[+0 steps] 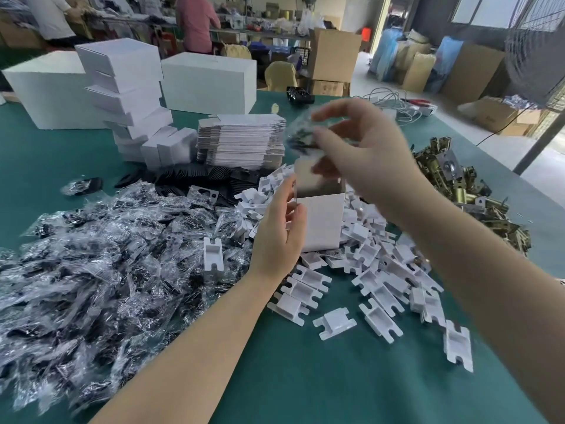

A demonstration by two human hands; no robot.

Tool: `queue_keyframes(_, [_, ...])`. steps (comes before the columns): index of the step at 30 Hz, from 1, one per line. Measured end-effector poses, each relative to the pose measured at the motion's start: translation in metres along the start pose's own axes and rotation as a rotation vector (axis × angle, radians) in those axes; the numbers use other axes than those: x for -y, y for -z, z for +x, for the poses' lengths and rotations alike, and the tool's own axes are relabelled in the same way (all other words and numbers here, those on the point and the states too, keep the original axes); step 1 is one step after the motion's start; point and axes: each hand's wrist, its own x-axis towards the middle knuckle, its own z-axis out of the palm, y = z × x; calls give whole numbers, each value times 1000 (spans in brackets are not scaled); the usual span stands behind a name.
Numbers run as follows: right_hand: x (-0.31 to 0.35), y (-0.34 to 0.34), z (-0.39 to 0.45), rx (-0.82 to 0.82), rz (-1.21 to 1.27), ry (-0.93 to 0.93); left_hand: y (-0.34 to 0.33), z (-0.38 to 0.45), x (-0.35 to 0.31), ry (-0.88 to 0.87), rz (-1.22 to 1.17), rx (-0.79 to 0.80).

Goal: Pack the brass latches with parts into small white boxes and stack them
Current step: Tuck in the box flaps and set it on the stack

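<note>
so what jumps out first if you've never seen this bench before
The two hands at centre: the left hand steadies an open small white box while the right hand holds a clear bag of dark parts just above its mouth. A big heap of similar clear bags fills the left of the green table. White plastic inserts scatter around the box, with brass latches piled far right.

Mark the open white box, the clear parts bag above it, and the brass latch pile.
Open white cardboard box [322,223], head view: front wall.
Clear plastic parts bag [301,136], head view: blurred middle.
Brass latch pile [458,185], head view: centre.
</note>
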Motion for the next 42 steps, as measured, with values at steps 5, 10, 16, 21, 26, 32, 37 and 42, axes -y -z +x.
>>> queue_keyframes(5, [-35,38,0,62,-598,177,1,-1,-4,-23,-15,0])
queue_keyframes(10, [-53,28,11,94,-713,256,3,-2,-5,-21,-5,-5])
queue_keyframes(16, [-50,18,21,98,-585,277,3,-1,-6,-40,-27,4])
queue_keyframes(21, [-52,24,23,273,-775,240,2,-1,-5,-6,-41,-7])
queue_keyframes(26, [-55,19,19,319,-985,311,3,-1,-5,14,-34,6])
queue_keyframes(32, [-57,18,10,236,-979,373,3,-2,-6,10,-11,5])
queue_keyframes(37, [-56,15,11,194,-1082,390,3,-1,-5,11,-26,12])
queue_keyframes(42, [-49,15,22,249,-1099,371,2,-1,-4,13,-19,11])
